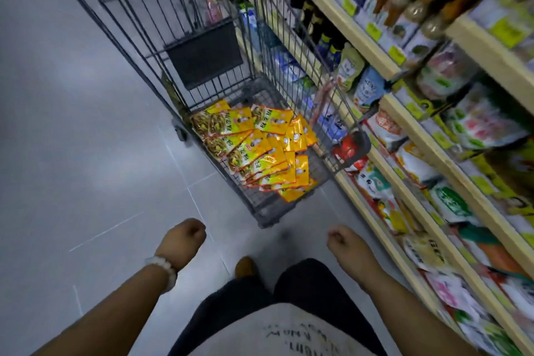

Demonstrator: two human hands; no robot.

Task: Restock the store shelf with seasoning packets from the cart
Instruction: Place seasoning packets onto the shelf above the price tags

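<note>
Watch out: the yellow seasoning packets (257, 150) lie in a loose, slippery heap, so if you grab too many, some may slide off and fall. The heap sits in the bottom of the cart (202, 61), in the middle of the frame. Your left hand (185, 240) and right hand (344, 246) are lower down, well apart from it, fingers curled in, holding nothing. The shelf (404, 113) runs along the right.

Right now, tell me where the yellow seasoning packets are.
In the head view, the yellow seasoning packets lie heaped in the bottom of the wire shopping cart, ahead of both empty hands, with the store shelf just to the cart's right.
</note>
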